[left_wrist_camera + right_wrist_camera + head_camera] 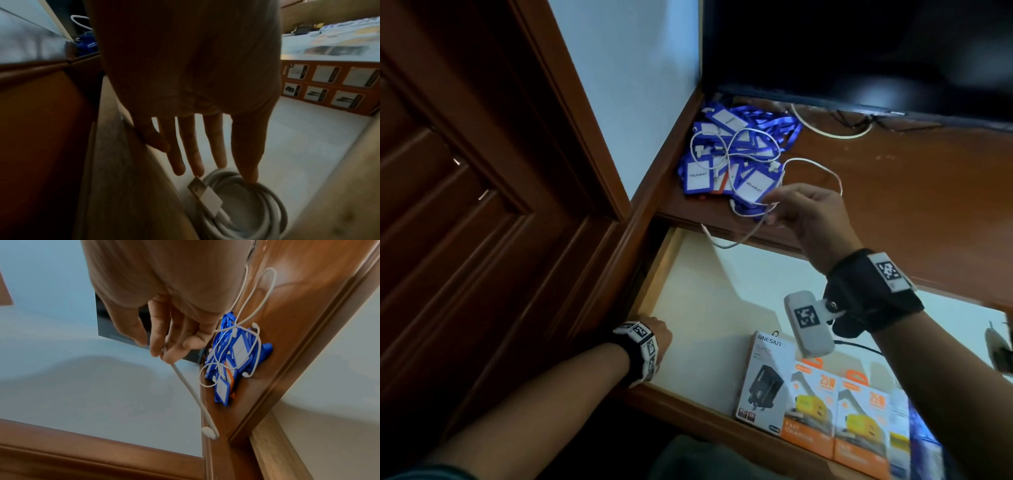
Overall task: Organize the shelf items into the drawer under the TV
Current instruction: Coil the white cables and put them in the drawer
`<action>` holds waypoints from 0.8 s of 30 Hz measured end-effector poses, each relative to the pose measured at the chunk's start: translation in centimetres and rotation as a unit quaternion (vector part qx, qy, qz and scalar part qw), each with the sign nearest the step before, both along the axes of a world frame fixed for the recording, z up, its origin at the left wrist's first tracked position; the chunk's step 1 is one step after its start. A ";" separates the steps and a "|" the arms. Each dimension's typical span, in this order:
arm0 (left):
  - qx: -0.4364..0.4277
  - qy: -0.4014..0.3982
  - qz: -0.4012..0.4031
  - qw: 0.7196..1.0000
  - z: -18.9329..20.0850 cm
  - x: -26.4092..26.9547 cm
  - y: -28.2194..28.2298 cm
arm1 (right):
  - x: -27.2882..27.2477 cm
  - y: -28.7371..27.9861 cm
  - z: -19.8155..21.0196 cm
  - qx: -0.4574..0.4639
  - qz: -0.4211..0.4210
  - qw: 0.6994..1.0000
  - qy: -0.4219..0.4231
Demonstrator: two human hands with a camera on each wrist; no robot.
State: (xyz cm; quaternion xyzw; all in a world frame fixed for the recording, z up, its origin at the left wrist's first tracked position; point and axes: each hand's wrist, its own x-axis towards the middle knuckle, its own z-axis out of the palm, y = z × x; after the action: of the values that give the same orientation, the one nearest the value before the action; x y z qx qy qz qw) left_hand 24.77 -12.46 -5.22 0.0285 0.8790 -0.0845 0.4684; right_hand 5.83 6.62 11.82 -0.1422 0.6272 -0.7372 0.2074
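A pile of blue lanyards with white badges [736, 161] [236, 356] lies at the left end of the wooden shelf [893, 192] under the TV [859, 51]. Loose white cables are tangled over the pile. My right hand [774, 205] [162, 353] pinches one white cable [736, 240] [185, 386], whose end dangles over the shelf edge above the open drawer [705, 301]. My left hand [662, 334] [205, 170] reaches into the drawer's near left corner with straight fingers. One fingertip [248, 178] touches a coiled white cable [242, 207], which is hidden in the head view.
Several boxed chargers [808, 394] lie in the drawer's near right part, and stacked boxes [329, 86] show beside the left hand. A dark wooden door [465, 171] stands to the left. More cables [835, 132] run under the TV.
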 end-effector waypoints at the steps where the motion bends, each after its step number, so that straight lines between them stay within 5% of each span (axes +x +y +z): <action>1: -0.011 -0.007 0.000 1.000 0.1 0.1 0.0 | 0.3 0.7 0.0 0.000 -0.003 1.000 -0.001; 7: 0.010 0.009 0.098 0.995 2.2 -0.4 1.5 | 2.3 5.4 0.5 0.002 0.002 1.000 0.012; 10: 0.063 0.099 0.178 0.977 6.9 -2.8 4.2 | 3.1 8.1 1.0 0.043 0.036 0.997 0.056; 12: 0.122 0.227 0.235 0.937 10.5 -4.6 6.3 | 3.3 10.1 1.1 0.066 0.075 0.992 0.077; 14: 0.185 0.369 0.285 0.865 13.7 -6.3 8.8 | 3.4 12.0 1.2 0.081 0.113 0.987 0.077; 17: 0.296 0.496 0.241 0.780 16.5 -8.5 13.1 | 3.8 14.1 2.1 0.118 0.161 0.976 0.089; 20: 0.349 0.463 0.107 0.807 17.8 -10.5 17.0 | 4.1 16.0 3.4 0.145 0.182 0.966 0.116; 24: 0.363 0.360 0.043 0.858 17.4 -13.1 20.3 | 3.8 19.4 4.7 0.154 0.126 0.970 0.143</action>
State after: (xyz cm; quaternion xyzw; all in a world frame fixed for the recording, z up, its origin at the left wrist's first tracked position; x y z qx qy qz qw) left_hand 11.71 7.84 12.18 0.1265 0.9551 0.2561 0.0788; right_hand 9.59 26.03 16.54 -0.2905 0.7331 -0.5717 0.2265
